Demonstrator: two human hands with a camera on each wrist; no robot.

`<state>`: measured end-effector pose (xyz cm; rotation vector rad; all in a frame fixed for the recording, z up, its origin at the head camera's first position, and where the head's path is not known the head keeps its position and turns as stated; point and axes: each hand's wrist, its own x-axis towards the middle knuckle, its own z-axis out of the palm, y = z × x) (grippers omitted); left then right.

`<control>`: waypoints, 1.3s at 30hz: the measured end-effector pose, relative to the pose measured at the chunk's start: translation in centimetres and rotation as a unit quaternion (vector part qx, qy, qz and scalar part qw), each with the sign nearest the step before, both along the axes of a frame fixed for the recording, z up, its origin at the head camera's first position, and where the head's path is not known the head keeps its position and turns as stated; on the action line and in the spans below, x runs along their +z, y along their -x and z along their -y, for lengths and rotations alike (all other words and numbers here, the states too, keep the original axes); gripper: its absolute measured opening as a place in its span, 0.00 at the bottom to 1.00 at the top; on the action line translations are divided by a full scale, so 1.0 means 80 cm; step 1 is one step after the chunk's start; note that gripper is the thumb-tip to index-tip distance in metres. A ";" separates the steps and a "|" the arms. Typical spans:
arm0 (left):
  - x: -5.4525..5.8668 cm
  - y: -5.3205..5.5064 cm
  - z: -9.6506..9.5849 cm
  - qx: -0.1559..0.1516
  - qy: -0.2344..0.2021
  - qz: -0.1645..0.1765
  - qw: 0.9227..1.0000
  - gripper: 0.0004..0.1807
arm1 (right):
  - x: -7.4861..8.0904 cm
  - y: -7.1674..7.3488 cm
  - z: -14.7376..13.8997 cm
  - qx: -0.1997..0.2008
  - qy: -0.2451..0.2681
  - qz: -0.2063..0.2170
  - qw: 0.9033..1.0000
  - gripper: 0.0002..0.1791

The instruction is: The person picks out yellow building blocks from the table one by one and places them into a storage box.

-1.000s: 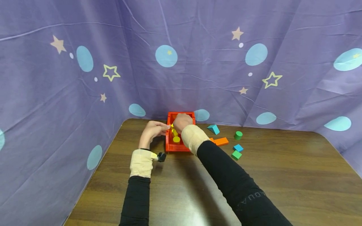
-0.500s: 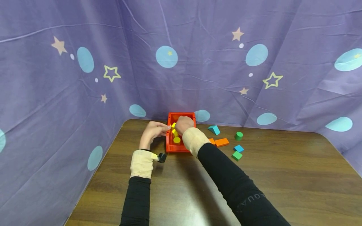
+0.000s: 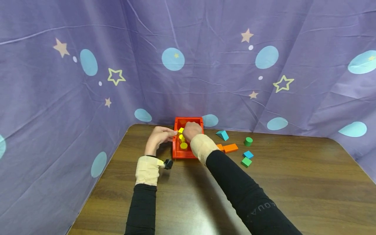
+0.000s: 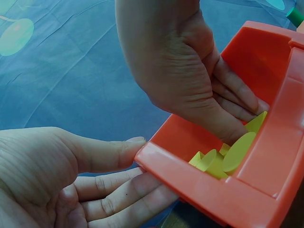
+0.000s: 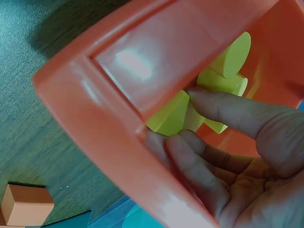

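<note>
In the head view, a red open-topped box (image 3: 183, 156) stands at the back of the table with several yellow blocks inside. My left hand (image 3: 160, 137) pinches its left wall, thumb on the rim and fingers outside, as the left wrist view confirms. Inside the box is my right hand (image 3: 192, 131). The right wrist view has its thumb and fingertips pinching a yellow block (image 5: 172, 116), apparently wedge-shaped, by the wall. A yellow cylinder (image 3: 183, 146) and other yellow pieces lie beside it. The box's right side is partly hidden by my right hand and wrist.
Right of the box lie orange blocks (image 3: 230, 148), a light-blue triangular block (image 3: 222, 135), a green cylinder (image 3: 248, 141), a blue block (image 3: 248, 154) and a green block (image 3: 246, 162). A purple curtain (image 3: 223, 98) hangs behind and left of the table (image 3: 282, 182).
My right hand has shifted slightly nearer and to the right inside the box, showing more of the yellow blocks. My left hand stays on the box wall.
</note>
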<state>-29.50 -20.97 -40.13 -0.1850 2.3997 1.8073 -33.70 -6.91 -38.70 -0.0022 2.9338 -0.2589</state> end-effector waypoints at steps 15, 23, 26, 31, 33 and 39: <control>-0.001 -0.001 -0.002 0.004 0.013 0.010 1.000 0.18 | 0.004 -0.003 -0.001 0.005 -0.013 0.007 1.000 0.15; -0.003 0.000 0.000 -0.001 0.017 0.009 1.000 0.18 | 0.009 -0.002 0.000 0.007 -0.013 0.002 1.000 0.16; -0.003 0.000 0.000 -0.002 0.014 0.004 1.000 0.18 | 0.016 -0.003 -0.001 0.016 -0.017 -0.003 1.000 0.15; -0.003 -0.001 0.000 -0.006 0.011 -0.004 1.000 0.18 | 0.035 -0.003 -0.006 0.029 -0.020 -0.001 0.999 0.15; -0.003 -0.001 0.000 -0.005 0.019 -0.006 1.000 0.18 | 0.046 -0.004 -0.009 0.033 -0.012 -0.004 0.999 0.17; -0.002 -0.001 0.001 -0.003 0.035 -0.009 0.999 0.19 | 0.087 -0.013 -0.027 0.045 0.022 -0.026 0.998 0.18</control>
